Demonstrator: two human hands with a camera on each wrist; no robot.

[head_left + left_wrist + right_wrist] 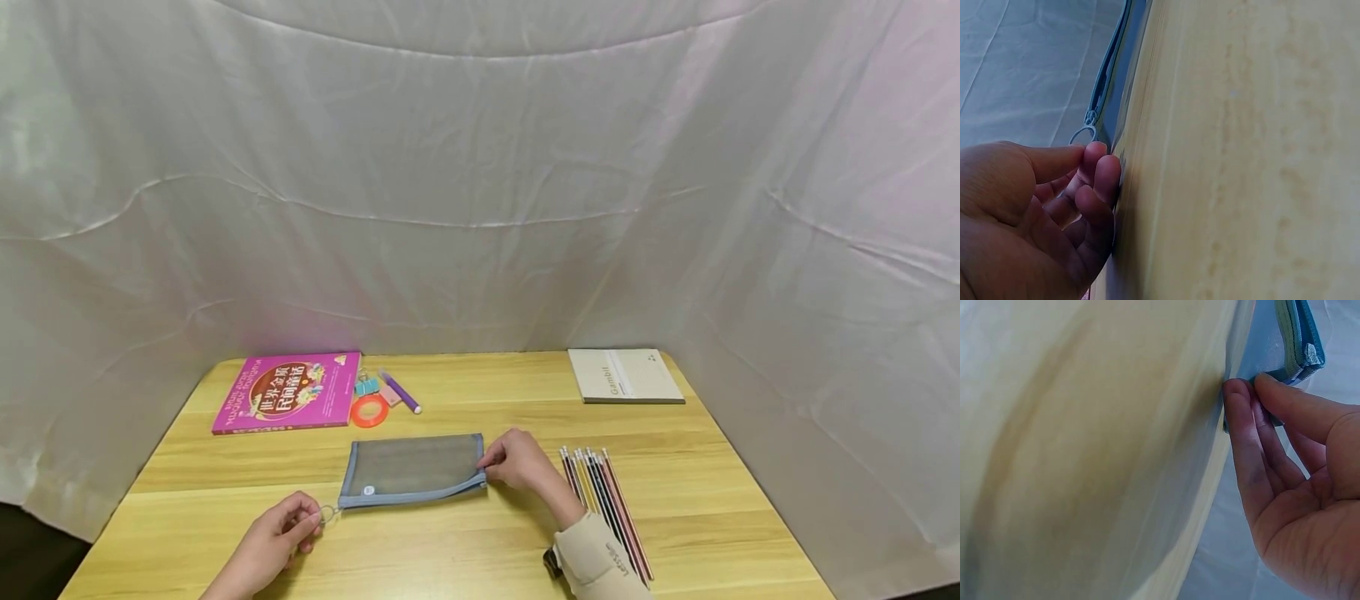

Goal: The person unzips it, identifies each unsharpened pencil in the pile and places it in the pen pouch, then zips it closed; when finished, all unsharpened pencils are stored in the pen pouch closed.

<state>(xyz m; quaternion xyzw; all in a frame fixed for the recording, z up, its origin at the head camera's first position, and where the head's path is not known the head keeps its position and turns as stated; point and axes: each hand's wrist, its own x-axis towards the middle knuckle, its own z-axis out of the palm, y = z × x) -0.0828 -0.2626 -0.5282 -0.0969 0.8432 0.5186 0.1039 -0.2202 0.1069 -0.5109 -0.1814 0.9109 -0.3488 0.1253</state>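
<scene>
Beige sleeve (600, 554) fabric lies closest to the head camera at the lower right, with a small dark object (552, 562) at its cuff. From it the right hand (519, 460) reaches in and pinches the right edge of a grey-blue mesh pouch (420, 467), near its front corner. The pouch lies at mid-table, its zip side toward the person. Off its front left corner, the left hand (281, 529) pinches a pull ring (331, 507). A fan of pencils (603, 496) lies to the right on the wooden table (435, 554), partly behind the sleeve. Farther back on the left sit a pink book (292, 392), a teal binder clip (367, 386), an orange tape roll (371, 423) and a purple marker (401, 392); a pale notebook (628, 375) is at the back right, before a silvery curtain (480, 167).

From the left wrist, thumb and forefinger meet on the ring, the other fingers curled beneath; the zip (1110, 65) rises beyond it, its two sides seemingly parted, though the view is dim.

From the right wrist, thumb and fingertips press together on the pouch's edge, just beside the zip's end, where the two sides stand apart.
</scene>
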